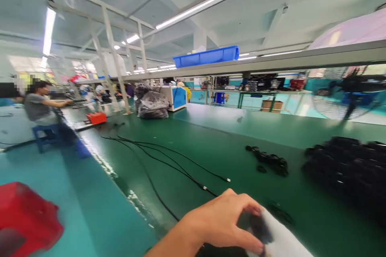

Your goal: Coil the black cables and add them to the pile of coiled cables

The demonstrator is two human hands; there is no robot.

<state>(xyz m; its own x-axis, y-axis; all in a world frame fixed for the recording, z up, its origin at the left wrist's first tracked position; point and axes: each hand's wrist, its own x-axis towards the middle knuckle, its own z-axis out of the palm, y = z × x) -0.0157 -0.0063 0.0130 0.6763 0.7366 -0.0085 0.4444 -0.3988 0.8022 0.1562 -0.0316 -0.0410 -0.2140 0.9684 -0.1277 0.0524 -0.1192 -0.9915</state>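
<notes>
My left hand [224, 219] reaches in from the bottom centre, its thumb and fingers curved around a blurred dark piece [261, 229] at the edge of a white, smooth thing [286, 239]. What these two are I cannot make out. My right hand does not show. Just beyond my left hand, several black cables [169, 160] with pale plug ends [205, 188] lie along the green tabletop [193, 132]. A small row of black coiled pieces [269, 160] lies ahead to the right, with a large heap of similar black pieces [346, 164] at the right edge.
A shelf carrying a blue tray [208, 57] spans above the table. At the back stand a dark plastic bag [153, 104] and a blue-and-white box [178, 98]. An orange-red box [96, 117] is farther left. A person [40, 102] sits at the left; a red object [28, 219] is nearer.
</notes>
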